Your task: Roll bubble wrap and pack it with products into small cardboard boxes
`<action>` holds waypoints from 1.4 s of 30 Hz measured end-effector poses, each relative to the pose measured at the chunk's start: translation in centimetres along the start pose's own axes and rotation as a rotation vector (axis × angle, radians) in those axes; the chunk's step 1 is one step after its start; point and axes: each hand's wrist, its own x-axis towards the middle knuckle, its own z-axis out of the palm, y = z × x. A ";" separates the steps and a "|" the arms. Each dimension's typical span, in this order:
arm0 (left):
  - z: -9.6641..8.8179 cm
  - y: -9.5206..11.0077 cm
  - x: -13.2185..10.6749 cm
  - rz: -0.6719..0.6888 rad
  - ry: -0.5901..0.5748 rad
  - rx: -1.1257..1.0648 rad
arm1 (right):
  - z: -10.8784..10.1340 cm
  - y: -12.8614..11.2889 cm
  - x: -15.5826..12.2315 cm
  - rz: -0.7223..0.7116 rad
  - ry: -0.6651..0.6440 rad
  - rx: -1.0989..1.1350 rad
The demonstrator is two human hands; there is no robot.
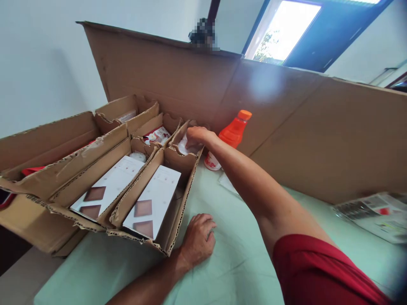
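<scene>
My right hand [197,136] reaches down into the small back-right compartment [182,148] of a cardboard box. Its fingers are bent and closed, their tips partly hidden. They touch a whitish, plastic-looking packet [183,144] there; what lies between the fingertips is unclear. My left hand [199,239] rests on the pale green cloth [229,262] beside the box's front-right corner. Its fingers are loosely curled, the thumb apart, and it holds nothing. White printed boxes [155,195] lie in the two long front compartments. A red and white packet [158,135] sits in the compartment left of my right hand.
An orange-capped bottle [233,131] stands tilted just behind my right forearm. A tall cardboard panel [302,127] runs along the back. At the right lies a printed plastic packet [375,216]. A clear round item [137,156] lies in a front compartment.
</scene>
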 end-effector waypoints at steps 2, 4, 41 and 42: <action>0.0 -0.1 0.0 -0.001 -0.001 -0.005 | 0.3 0.4 -0.2 -0.006 0.039 0.032; -0.1 -0.1 0.0 0.001 -0.005 -0.016 | 0.2 1.4 -0.9 -0.002 0.101 0.065; -0.6 0.5 -0.1 -0.007 -0.045 0.016 | 17.2 14.5 -14.7 0.105 0.315 0.189; -0.6 0.5 0.0 -0.010 -0.045 0.014 | 15.9 14.0 -14.7 0.107 0.380 0.207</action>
